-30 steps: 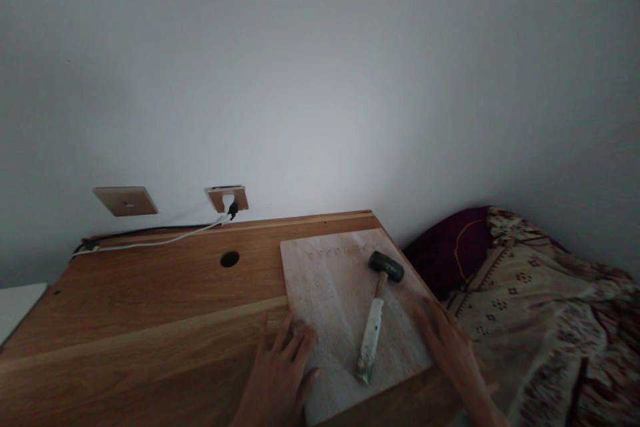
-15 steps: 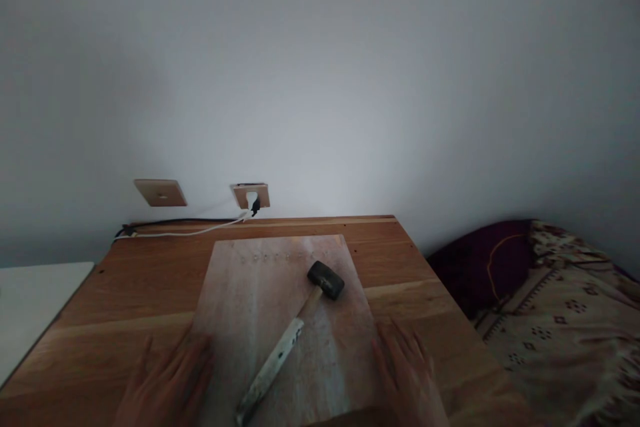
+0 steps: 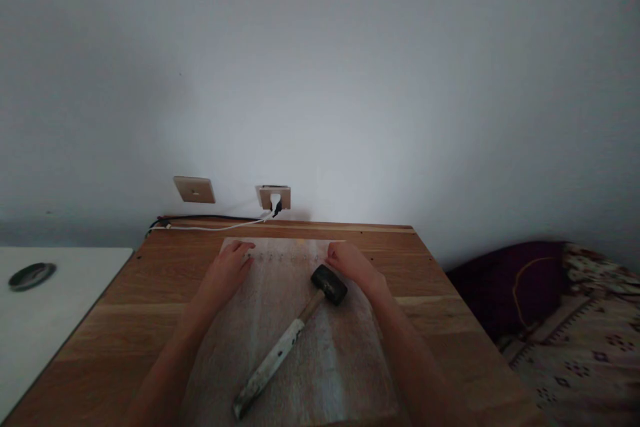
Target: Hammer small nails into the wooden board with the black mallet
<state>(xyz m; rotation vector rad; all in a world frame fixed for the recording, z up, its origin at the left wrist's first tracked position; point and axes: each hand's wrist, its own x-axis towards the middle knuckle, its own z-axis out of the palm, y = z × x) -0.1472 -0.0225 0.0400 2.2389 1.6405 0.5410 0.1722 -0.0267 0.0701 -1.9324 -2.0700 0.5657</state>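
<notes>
Head view: board (image 3: 313, 373) lies on the wooden table (image 3: 120, 327), mallet (image 3: 287, 341) diagonal on top, unheld. Left hand (image 3: 231, 265) at far-left corner, fingers bent, slightly apart; right hand (image 3: 351, 262) at far-right corner, fingers curled in. Can't tell if either grips. Risk: tilting the board could slide the mallet off; uneven push could skew the board.

– Rubber on the mallet head (image 3: 329, 284)?
– Looks so, and matt.
– On the handle (image 3: 273, 357)?
– Bare wood near the top, then scuffed, paint-like coating.
– On the board (image 3: 275, 300)?
– Rough-looking, worn wood.
– For the desk (image 3: 115, 327)?
– Smoother wood, visibly grained.
– For the bedding (image 3: 595, 360)?
– Matt cloth.
</notes>
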